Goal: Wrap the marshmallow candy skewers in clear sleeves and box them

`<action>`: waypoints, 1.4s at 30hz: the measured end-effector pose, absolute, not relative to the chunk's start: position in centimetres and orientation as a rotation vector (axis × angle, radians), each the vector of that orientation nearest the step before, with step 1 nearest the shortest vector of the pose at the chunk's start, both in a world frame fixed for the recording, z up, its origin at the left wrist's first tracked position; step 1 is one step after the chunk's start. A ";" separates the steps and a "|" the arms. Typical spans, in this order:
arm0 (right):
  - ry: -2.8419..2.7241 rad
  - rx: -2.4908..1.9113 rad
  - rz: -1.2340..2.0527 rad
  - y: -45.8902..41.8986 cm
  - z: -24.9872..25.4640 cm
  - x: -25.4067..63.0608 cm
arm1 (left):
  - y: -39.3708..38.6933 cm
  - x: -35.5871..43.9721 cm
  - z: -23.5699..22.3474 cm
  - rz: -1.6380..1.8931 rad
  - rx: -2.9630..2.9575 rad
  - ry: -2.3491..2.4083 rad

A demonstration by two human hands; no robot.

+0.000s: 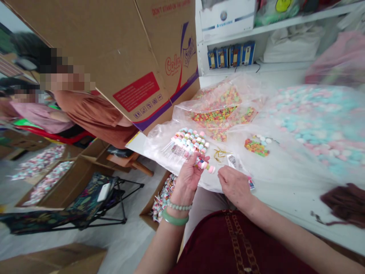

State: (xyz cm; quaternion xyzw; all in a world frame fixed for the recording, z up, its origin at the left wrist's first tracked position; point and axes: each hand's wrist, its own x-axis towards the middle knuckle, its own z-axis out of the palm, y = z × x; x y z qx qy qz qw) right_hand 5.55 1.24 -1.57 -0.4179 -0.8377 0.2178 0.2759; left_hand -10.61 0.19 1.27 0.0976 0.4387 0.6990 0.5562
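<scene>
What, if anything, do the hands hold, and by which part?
Left hand: candy stick, held behind its free pink end. Right hand: closed, cannot tell.

Bright light shows my left hand [188, 175] clearly. Glare streaks the plastic bag [221, 101]; candies [327, 129] to my right blur.

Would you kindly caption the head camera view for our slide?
The left hand holds a row of sweets, the right hand near it, at a plastic-covered table.
</scene>
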 end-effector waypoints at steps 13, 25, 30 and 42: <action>-1.284 -0.983 2.072 2.4 -2.2 3.7 | 0.9 -9.4 0.8 1.560 0.183 0.985; -1.400 -1.041 1.933 2.9 -3.0 3.3 | 2.0 -13.1 0.3 1.572 0.216 0.961; -1.445 -1.044 1.890 3.0 -3.5 3.5 | 2.5 -13.3 -0.1 1.655 0.132 0.963; -1.012 -1.021 2.202 3.6 -4.2 2.9 | 2.5 -12.9 -1.4 1.590 0.016 1.037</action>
